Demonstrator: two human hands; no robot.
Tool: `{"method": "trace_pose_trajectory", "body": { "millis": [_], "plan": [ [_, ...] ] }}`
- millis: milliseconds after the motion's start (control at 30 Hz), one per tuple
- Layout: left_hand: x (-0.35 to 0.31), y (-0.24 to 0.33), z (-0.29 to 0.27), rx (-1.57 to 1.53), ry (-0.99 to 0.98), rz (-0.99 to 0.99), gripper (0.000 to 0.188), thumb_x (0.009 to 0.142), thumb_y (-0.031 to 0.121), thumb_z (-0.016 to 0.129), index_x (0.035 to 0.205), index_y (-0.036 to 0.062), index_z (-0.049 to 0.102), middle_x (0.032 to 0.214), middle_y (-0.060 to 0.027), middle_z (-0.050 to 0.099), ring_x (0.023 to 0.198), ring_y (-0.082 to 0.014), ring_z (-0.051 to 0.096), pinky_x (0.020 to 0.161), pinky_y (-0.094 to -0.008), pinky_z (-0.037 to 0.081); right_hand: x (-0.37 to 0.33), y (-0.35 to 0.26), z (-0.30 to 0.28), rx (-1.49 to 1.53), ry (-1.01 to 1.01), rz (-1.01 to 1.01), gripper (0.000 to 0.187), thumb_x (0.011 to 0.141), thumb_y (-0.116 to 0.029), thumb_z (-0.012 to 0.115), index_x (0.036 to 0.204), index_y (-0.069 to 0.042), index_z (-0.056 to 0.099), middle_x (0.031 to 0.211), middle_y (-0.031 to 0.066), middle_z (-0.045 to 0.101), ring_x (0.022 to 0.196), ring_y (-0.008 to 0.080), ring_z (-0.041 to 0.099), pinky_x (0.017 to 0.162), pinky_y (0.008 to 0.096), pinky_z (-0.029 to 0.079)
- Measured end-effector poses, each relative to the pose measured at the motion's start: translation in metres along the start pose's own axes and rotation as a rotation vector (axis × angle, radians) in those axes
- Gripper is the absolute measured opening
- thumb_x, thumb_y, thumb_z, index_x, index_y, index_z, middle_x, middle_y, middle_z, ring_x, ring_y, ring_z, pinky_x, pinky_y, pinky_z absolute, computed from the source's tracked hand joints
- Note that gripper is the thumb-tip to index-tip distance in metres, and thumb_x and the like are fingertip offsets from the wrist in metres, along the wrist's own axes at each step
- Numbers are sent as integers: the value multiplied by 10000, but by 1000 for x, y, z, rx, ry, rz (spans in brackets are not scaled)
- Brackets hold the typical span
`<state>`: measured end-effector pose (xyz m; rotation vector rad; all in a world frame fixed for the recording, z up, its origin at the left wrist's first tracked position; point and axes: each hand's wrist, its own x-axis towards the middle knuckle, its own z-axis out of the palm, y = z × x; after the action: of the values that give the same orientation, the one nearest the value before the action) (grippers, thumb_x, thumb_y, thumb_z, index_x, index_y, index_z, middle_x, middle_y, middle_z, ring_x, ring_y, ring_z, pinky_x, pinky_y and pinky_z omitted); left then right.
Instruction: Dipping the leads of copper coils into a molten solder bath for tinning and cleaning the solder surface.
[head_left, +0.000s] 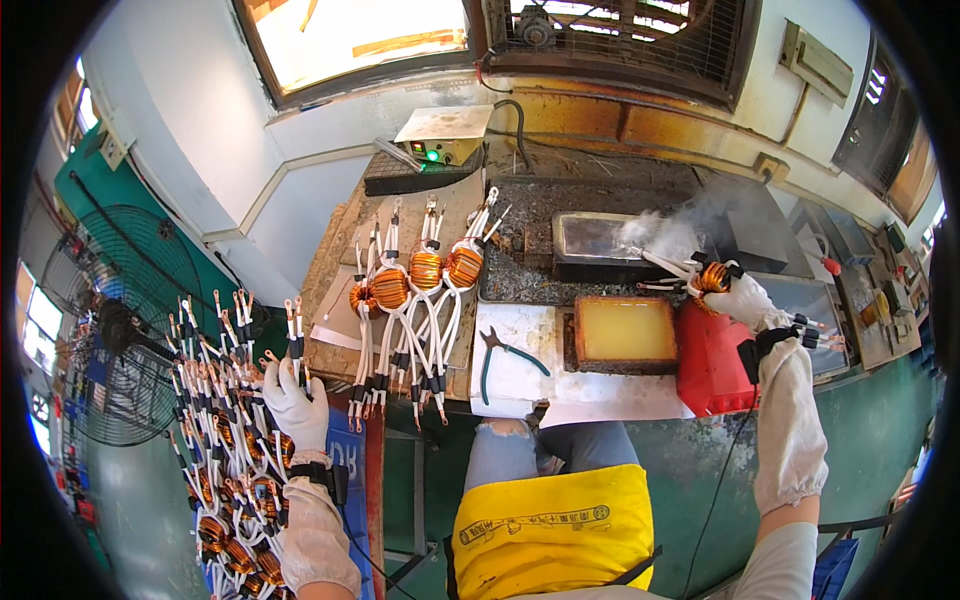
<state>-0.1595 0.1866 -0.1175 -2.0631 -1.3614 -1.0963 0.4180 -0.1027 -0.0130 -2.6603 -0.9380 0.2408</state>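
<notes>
My right hand, in a white glove, is closed round a copper-wound ring coil with white leads. The coil's far-side lead ends point into a smoking rectangular metal solder pot; smoke partly hides the tips. At the left, my gloved left hand is closed at the edge of a heap of similar coils. White wire leads with black sleeves and ring terminals rise from its fingers. Several more coils lie in a row on the bench between my hands, their leads hanging over the front edge.
Near the pot stand a tray of yellowish material and a red container. Green-handled cutters lie on white paper. A control box sits at the back. A large fan stands far left.
</notes>
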Motion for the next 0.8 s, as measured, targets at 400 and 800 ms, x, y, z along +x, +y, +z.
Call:
{"method": "trace_pose_trajectory", "body": {
  "millis": [400, 800],
  "plan": [
    [0, -3, -3, -5, -12, -9, 594, 700, 108, 689, 1264, 73, 503, 1246, -175, 486, 1094, -373, 496, 938, -453, 417, -14, -8, -6, 146, -12, -78, 528, 669, -420, 763, 1009, -62, 577, 895, 168, 669, 912, 309, 657, 797, 370, 499],
    [1, -1, -3, 14, -12, -11, 583, 701, 107, 690, 1251, 71, 499, 1250, -164, 481, 1085, -373, 498, 927, -454, 428, 6, 57, 22, 312, -13, -219, 506, 693, -251, 765, 1092, -55, 524, 968, 79, 619, 899, 177, 589, 821, 322, 478]
  ]
}}
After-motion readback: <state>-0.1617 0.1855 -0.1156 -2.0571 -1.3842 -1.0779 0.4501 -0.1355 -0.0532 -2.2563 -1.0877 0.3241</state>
